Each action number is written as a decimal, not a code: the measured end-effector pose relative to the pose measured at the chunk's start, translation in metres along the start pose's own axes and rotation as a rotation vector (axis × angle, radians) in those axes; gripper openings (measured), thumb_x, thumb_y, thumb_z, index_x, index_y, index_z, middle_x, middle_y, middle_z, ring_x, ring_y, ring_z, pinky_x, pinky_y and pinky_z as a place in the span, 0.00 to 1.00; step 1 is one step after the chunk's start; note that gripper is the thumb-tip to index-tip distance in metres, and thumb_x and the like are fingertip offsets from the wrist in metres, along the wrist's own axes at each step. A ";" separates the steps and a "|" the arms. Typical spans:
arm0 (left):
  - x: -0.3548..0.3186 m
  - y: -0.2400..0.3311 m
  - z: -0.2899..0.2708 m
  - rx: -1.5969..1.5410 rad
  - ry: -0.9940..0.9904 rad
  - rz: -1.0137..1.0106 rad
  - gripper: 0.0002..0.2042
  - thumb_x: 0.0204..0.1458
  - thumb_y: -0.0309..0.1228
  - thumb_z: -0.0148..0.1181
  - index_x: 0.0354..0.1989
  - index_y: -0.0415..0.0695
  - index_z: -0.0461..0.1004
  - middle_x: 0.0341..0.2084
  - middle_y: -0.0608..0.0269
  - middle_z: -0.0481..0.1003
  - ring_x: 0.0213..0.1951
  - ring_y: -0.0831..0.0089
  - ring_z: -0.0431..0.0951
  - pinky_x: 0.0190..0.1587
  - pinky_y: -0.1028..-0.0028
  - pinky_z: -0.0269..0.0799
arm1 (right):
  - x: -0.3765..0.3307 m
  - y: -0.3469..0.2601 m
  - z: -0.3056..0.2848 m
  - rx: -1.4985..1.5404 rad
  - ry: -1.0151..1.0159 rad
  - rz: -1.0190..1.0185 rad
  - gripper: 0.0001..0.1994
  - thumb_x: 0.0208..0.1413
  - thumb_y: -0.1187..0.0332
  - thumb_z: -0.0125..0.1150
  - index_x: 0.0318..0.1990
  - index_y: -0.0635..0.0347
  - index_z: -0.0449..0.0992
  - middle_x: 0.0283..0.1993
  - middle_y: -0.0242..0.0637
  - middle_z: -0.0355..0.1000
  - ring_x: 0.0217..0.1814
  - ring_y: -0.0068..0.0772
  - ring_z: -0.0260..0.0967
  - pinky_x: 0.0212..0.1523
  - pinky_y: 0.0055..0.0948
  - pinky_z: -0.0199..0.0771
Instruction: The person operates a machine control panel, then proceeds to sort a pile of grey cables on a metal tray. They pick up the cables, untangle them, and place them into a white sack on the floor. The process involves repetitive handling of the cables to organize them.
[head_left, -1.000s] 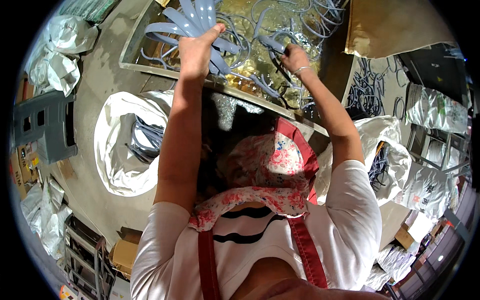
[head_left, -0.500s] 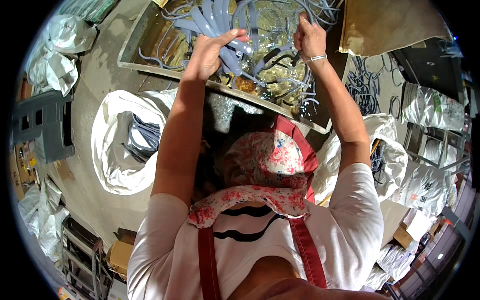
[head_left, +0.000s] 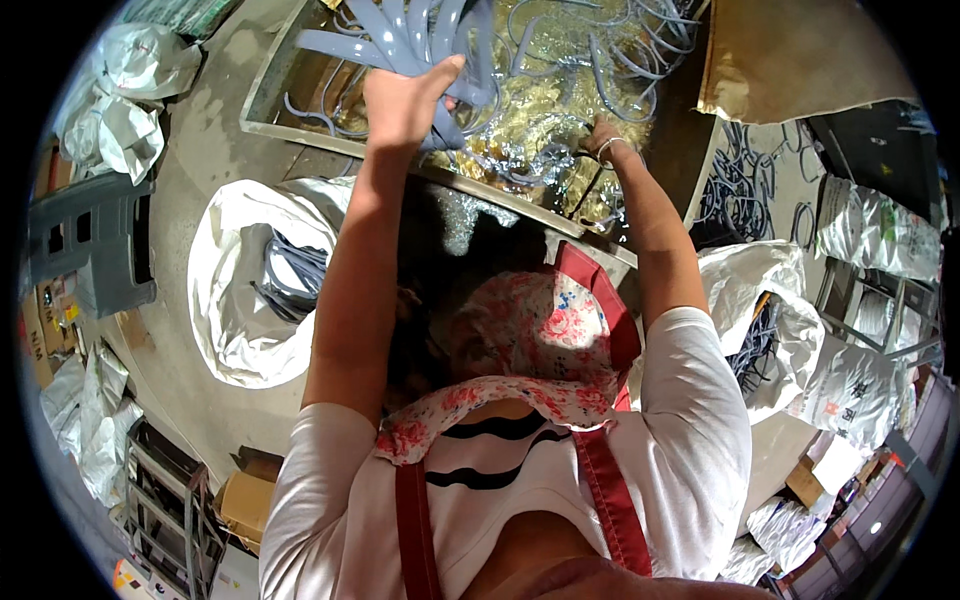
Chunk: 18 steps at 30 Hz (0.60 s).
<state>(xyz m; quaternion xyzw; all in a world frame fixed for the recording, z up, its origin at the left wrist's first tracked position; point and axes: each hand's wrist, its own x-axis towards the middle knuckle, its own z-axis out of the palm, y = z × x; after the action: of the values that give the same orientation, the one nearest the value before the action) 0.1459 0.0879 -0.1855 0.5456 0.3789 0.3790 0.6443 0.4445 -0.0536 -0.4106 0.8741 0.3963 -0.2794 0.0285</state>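
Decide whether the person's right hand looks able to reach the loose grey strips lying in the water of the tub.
Probably yes. The right hand is already down at the water among the loose grey strips in the tub, with nothing covering them. The left hand holds its own bunch off to the side.

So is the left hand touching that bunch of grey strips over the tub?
Touching. The head view shows the left hand closed around the bunch of grey strips, which fan out above its fingers.
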 end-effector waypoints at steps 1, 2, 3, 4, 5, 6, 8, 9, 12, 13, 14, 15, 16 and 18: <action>0.002 -0.001 -0.001 0.110 0.023 0.067 0.08 0.42 0.26 0.63 0.28 0.34 0.74 0.21 0.62 0.74 0.20 0.79 0.70 0.23 0.78 0.66 | 0.010 0.005 0.003 -0.105 -0.104 0.010 0.23 0.45 0.57 0.58 0.43 0.67 0.68 0.41 0.54 0.70 0.46 0.53 0.67 0.46 0.38 0.68; 0.000 -0.003 -0.004 0.219 0.057 0.132 0.08 0.42 0.27 0.63 0.27 0.35 0.74 0.20 0.62 0.74 0.20 0.79 0.69 0.24 0.77 0.66 | 0.004 -0.003 0.001 -0.022 0.035 -0.045 0.21 0.46 0.58 0.57 0.42 0.66 0.69 0.40 0.53 0.71 0.45 0.52 0.67 0.44 0.39 0.68; -0.001 -0.003 -0.007 0.260 0.089 0.120 0.08 0.42 0.27 0.62 0.28 0.34 0.74 0.20 0.63 0.74 0.21 0.78 0.69 0.26 0.77 0.66 | -0.002 -0.007 -0.006 0.064 0.173 -0.095 0.18 0.48 0.59 0.56 0.41 0.64 0.70 0.39 0.52 0.71 0.44 0.52 0.68 0.42 0.40 0.69; -0.001 0.001 -0.009 0.296 0.122 0.110 0.08 0.41 0.27 0.62 0.28 0.34 0.74 0.20 0.63 0.74 0.23 0.78 0.70 0.28 0.76 0.66 | -0.016 -0.016 -0.022 0.147 0.314 -0.143 0.15 0.49 0.60 0.56 0.39 0.63 0.70 0.38 0.52 0.71 0.42 0.52 0.68 0.41 0.40 0.69; -0.002 0.006 -0.010 0.329 0.154 0.102 0.09 0.41 0.27 0.62 0.28 0.34 0.74 0.20 0.63 0.74 0.24 0.78 0.70 0.29 0.76 0.67 | -0.032 -0.027 -0.046 0.179 0.386 -0.276 0.13 0.50 0.62 0.55 0.40 0.60 0.70 0.37 0.51 0.70 0.41 0.52 0.68 0.39 0.40 0.69; -0.004 0.009 -0.009 0.358 0.179 0.092 0.09 0.41 0.27 0.62 0.29 0.34 0.74 0.20 0.64 0.74 0.25 0.78 0.70 0.31 0.76 0.67 | -0.051 -0.038 -0.072 0.210 0.458 -0.401 0.11 0.51 0.64 0.54 0.40 0.58 0.70 0.37 0.50 0.70 0.40 0.52 0.67 0.37 0.40 0.69; 0.002 0.003 -0.008 0.269 0.092 0.094 0.09 0.41 0.26 0.62 0.30 0.34 0.74 0.23 0.63 0.74 0.26 0.76 0.72 0.31 0.76 0.67 | -0.080 -0.058 -0.116 0.273 0.521 -0.552 0.11 0.52 0.64 0.54 0.42 0.55 0.70 0.37 0.49 0.70 0.39 0.51 0.68 0.36 0.38 0.69; 0.006 -0.007 -0.007 0.172 0.046 0.081 0.09 0.41 0.25 0.61 0.32 0.35 0.74 0.24 0.63 0.74 0.26 0.75 0.72 0.31 0.76 0.67 | -0.089 -0.067 -0.135 0.285 0.605 -0.680 0.12 0.52 0.66 0.55 0.43 0.56 0.70 0.35 0.45 0.71 0.36 0.44 0.69 0.36 0.32 0.69; 0.001 -0.014 0.002 0.027 -0.112 -0.007 0.12 0.42 0.23 0.60 0.37 0.36 0.72 0.26 0.62 0.74 0.29 0.74 0.73 0.34 0.76 0.67 | -0.120 -0.096 -0.182 0.325 0.594 -0.845 0.14 0.50 0.66 0.59 0.44 0.59 0.71 0.38 0.41 0.72 0.39 0.33 0.70 0.39 0.26 0.69; -0.005 -0.011 0.004 0.008 -0.188 -0.055 0.12 0.42 0.23 0.60 0.37 0.36 0.72 0.26 0.62 0.74 0.30 0.74 0.73 0.35 0.76 0.67 | -0.130 -0.108 -0.196 0.383 0.584 -0.864 0.13 0.48 0.71 0.55 0.43 0.60 0.70 0.35 0.41 0.71 0.38 0.32 0.70 0.38 0.27 0.68; -0.007 -0.009 0.006 -0.009 -0.265 -0.102 0.13 0.42 0.23 0.60 0.38 0.37 0.72 0.26 0.62 0.74 0.31 0.74 0.73 0.36 0.76 0.67 | -0.137 -0.118 -0.205 0.442 0.576 -0.882 0.13 0.46 0.76 0.52 0.41 0.62 0.70 0.32 0.41 0.69 0.36 0.32 0.69 0.37 0.28 0.68; -0.002 -0.012 0.003 -0.030 -0.291 -0.040 0.12 0.41 0.22 0.59 0.37 0.36 0.72 0.26 0.61 0.74 0.31 0.74 0.73 0.35 0.75 0.68 | -0.137 -0.123 -0.206 0.454 0.550 -0.843 0.12 0.46 0.76 0.52 0.41 0.62 0.70 0.31 0.41 0.69 0.35 0.31 0.68 0.37 0.27 0.67; 0.001 -0.016 0.003 -0.077 -0.269 -0.071 0.12 0.42 0.22 0.60 0.38 0.36 0.72 0.28 0.61 0.74 0.31 0.75 0.73 0.35 0.75 0.68 | -0.135 -0.126 -0.207 0.471 0.529 -0.801 0.12 0.46 0.75 0.53 0.41 0.62 0.70 0.30 0.41 0.68 0.34 0.31 0.68 0.36 0.27 0.67; 0.003 -0.021 0.002 -0.170 -0.218 -0.132 0.12 0.44 0.22 0.60 0.39 0.35 0.71 0.30 0.62 0.74 0.30 0.77 0.71 0.35 0.76 0.67 | -0.129 -0.134 -0.203 0.475 0.477 -0.724 0.10 0.49 0.72 0.53 0.39 0.64 0.70 0.27 0.41 0.68 0.30 0.28 0.64 0.33 0.27 0.65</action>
<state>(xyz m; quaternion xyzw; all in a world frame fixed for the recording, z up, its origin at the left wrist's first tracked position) 0.1506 0.0874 -0.2068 0.5008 0.3085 0.3051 0.7490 0.3756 0.0059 -0.1510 0.7023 0.5954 -0.1462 -0.3618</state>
